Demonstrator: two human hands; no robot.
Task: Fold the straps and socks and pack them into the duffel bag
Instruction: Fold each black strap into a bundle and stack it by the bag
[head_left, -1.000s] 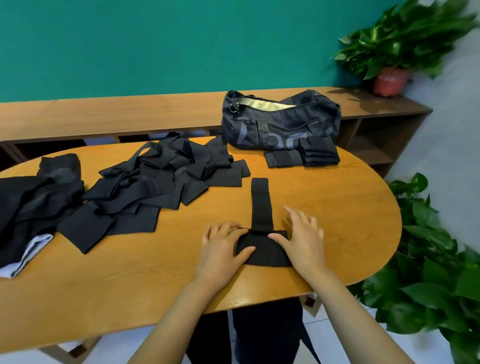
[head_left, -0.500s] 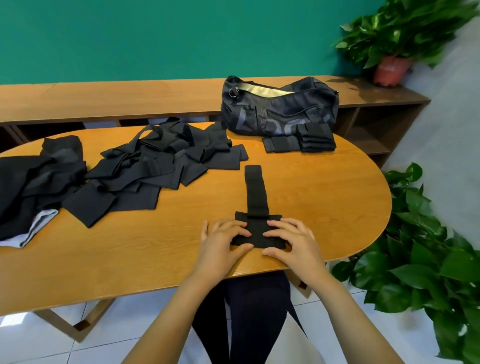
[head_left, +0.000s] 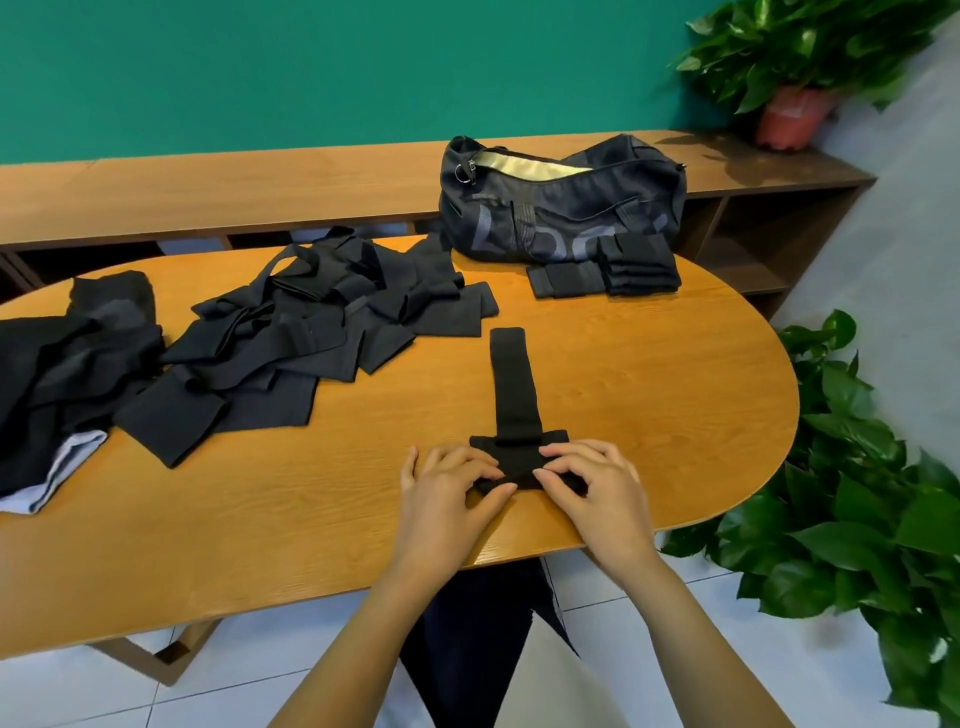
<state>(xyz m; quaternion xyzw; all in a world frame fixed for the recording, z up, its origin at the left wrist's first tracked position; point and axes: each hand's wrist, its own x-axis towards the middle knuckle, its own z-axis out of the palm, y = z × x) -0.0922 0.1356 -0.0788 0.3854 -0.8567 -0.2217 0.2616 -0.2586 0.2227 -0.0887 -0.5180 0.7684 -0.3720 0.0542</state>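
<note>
I have both hands at the near edge of the oval wooden surface (head_left: 649, 374), working the black T-shaped fabric strap (head_left: 511, 384). Its wide pad lies crosswise under my fingers, and its narrow tail runs straight away from me toward the dark duffel bag (head_left: 561, 208), which sits unzipped at the far end.

My left hand (head_left: 447, 493) has its grip clamped on the pad's left end, thumb at the near edge and fingers curled over the top. My right hand (head_left: 597, 488) pinches the right end the same way.

I judge the step in hand to be turning the pad's near edge over. To do it well, I would:
- lift both ends together so the fold line sits square to the tail;
- press the crease flat before letting go;
- bring the tail back over it in even turns.

The result should match the stack of folded black straps (head_left: 634, 265) touching the bag's front. The loose heap of black straps (head_left: 291, 343) is not yet folded.
</note>
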